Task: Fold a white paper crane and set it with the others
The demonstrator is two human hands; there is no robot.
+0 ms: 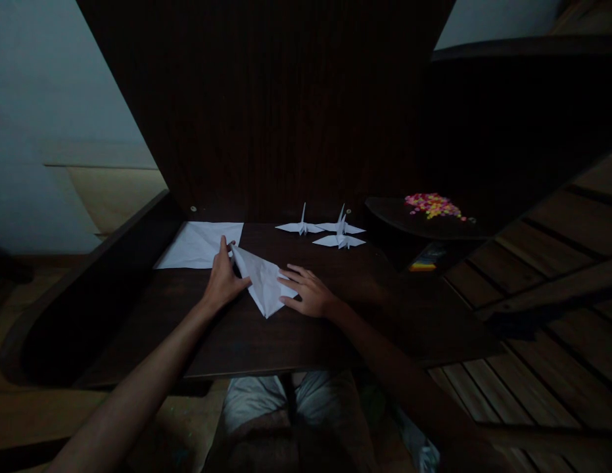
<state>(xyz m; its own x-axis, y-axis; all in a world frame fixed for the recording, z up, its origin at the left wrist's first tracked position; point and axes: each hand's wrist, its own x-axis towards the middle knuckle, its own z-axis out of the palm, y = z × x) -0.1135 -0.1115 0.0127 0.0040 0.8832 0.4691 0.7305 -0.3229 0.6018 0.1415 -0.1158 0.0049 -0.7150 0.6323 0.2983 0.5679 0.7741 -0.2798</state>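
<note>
A partly folded sheet of white paper (263,279) lies on the dark desk between my hands. My left hand (225,276) grips its upper left side, thumb on the near face and fingers at the edge behind. With fingers spread, my right hand (308,290) rests flat on the paper's right part. Beyond my left hand is a flat white sheet (192,244) with faint creases. Three folded paper cranes stand near the back panel: one crane (302,228) at left, another crane (352,228) at right, and a third crane (341,242) in front of it.
On the right, a low dark shelf (394,219) bears a heap of small pink, red and yellow pieces (434,205). Rainbow-coloured strips (423,267) show beneath it. A raised side panel (89,289) borders the desk at left; a tall back panel (286,112) rises behind.
</note>
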